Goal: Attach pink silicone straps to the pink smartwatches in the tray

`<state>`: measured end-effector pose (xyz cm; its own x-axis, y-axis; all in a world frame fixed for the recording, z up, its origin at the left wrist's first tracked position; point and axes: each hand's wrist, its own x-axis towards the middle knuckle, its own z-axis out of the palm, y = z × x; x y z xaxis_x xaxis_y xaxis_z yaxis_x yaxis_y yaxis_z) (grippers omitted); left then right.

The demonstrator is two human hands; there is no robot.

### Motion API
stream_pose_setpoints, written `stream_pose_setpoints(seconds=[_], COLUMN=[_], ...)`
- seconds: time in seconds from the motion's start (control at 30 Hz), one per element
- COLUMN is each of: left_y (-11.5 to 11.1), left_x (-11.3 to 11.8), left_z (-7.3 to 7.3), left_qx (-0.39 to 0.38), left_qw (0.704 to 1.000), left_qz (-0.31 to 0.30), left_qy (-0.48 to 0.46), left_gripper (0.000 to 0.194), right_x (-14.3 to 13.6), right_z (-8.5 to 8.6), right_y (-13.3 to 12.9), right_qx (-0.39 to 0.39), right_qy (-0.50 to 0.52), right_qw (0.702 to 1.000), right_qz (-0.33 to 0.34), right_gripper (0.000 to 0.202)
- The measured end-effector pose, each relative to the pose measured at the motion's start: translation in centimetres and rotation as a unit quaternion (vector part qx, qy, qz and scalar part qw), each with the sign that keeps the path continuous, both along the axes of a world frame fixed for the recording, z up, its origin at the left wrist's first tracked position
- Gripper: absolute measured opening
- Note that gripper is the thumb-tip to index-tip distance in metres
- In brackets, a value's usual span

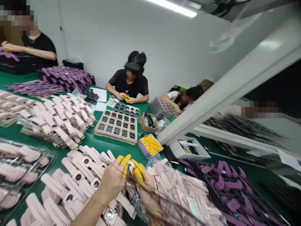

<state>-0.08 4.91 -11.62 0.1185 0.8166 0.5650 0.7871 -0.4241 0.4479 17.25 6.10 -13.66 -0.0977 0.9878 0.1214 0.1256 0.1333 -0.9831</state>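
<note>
My left hand (114,179) and my right hand (147,182), with yellow finger covers on several fingertips, meet over the front of the table. Between their fingers is a pale pink watch strap (131,165), mostly hidden and a little blurred. Both hands are closed on it. Under and left of my left hand lie rows of pink-strapped watches (78,177), their straps fanned out in trays. Right of my right hand is a heap of pink straps in clear bags (181,185).
A box of yellow finger covers (150,145) stands ahead, near a tray of dark watch faces (115,125). A slanting white post (225,84) crosses the right side. Purple straps (225,185) lie at right. Co-workers sit around the green table (94,139), one opposite (129,83).
</note>
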Motion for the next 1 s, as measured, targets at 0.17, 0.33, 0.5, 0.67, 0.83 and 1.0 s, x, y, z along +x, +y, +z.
stream_pose_setpoints(seconds=[0.17,0.33,0.5,0.67,0.83,1.0], left_y=[0.0,-0.3,0.1,0.8,1.3,1.7], left_x=[0.1,1.0,0.5,-0.3,-0.2,-0.3], left_z=[0.5,0.9,0.3,-0.2,-0.4,-0.4], left_qx=[0.067,0.136,0.146,0.141,0.143,0.100], left_qw=[0.994,0.979,0.978,0.978,0.979,0.992], left_qz=[-0.017,0.022,0.029,0.002,-0.020,-0.034], left_qy=[0.084,0.149,0.146,0.151,0.142,0.070], left_gripper=[0.044,0.042,0.041,0.038,0.033,0.028], right_x=[-0.8,-1.8,-2.8,-2.7,-2.7,-2.5], right_z=[0.6,1.1,3.0,4.4,4.7,4.9], right_y=[1.0,1.3,1.2,1.6,1.8,2.0], right_qx=[-0.062,-0.086,-0.057,-0.027,-0.008,-0.015], right_qy=[0.139,0.256,0.228,0.213,0.215,0.174], right_qw=[0.988,0.963,0.972,0.977,0.977,0.985], right_qz=[-0.026,-0.017,-0.012,-0.007,-0.013,0.016], right_gripper=[0.039,0.040,0.045,0.043,0.046,0.048])
